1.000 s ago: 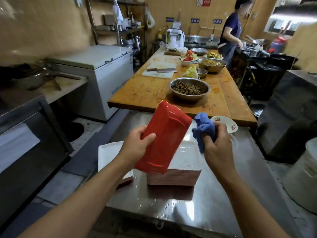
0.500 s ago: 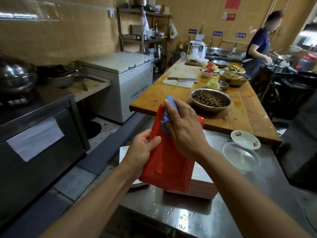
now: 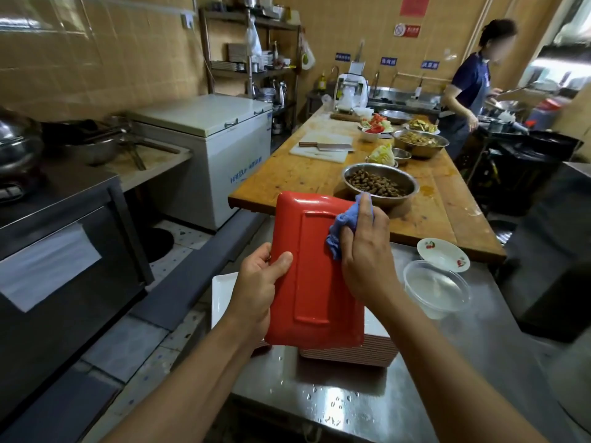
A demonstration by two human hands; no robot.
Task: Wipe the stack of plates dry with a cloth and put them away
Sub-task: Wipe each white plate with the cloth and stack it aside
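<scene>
- Left hand (image 3: 256,290) grips the red rectangular plate (image 3: 311,270) by its left long edge, thumb curled over the underside, plate tilted up above the stack of plates (image 3: 348,351).
- Right hand (image 3: 367,254) presses a bunched blue cloth (image 3: 343,223) on the upper right of the underside, fingers curled round it.
- Plate looks stiff, glossy, likely slippery while wet; edge grip seems safest.
- Wet steel counter (image 3: 351,407) below; clear plastic container (image 3: 436,290) and small printed dish (image 3: 443,254) sit near, right of the stack.
</scene>
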